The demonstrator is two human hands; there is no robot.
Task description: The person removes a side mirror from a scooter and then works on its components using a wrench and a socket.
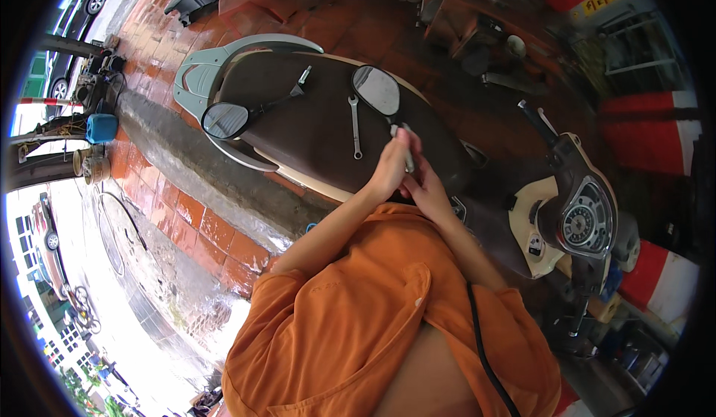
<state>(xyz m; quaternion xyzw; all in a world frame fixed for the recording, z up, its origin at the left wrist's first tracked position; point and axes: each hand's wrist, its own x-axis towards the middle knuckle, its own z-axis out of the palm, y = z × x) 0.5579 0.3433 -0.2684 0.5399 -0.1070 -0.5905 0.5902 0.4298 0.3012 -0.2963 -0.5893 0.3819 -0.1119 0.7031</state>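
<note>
Far left, parked cars stand on a bright street, with a blue container beside the wet, reddish tiled floor. To their right, a pale grab rail curves about the rear of a scooter's dark brown seat. On the seat's rear half lies the first mirror, its dark stem slanting away to a silvery end. Further right, an open-ended wrench lies on the seat, apart from both hands.

Centre, the second mirror, rounded with a dark rim, is just beyond the fingers, over the seat; whether it touches the seat cannot be told. Its stem runs down toward the grip, where a grey metallic piece shows between the hands. The left hand is closed around this piece, just below the mirror's head. The right hand meets it at the lower end, fingers curled; its exact hold is hidden. Below is the wearer's orange shirt.

Right, the scooter's instrument dial stands well apart from the hands, before red-and-white panels.
</note>
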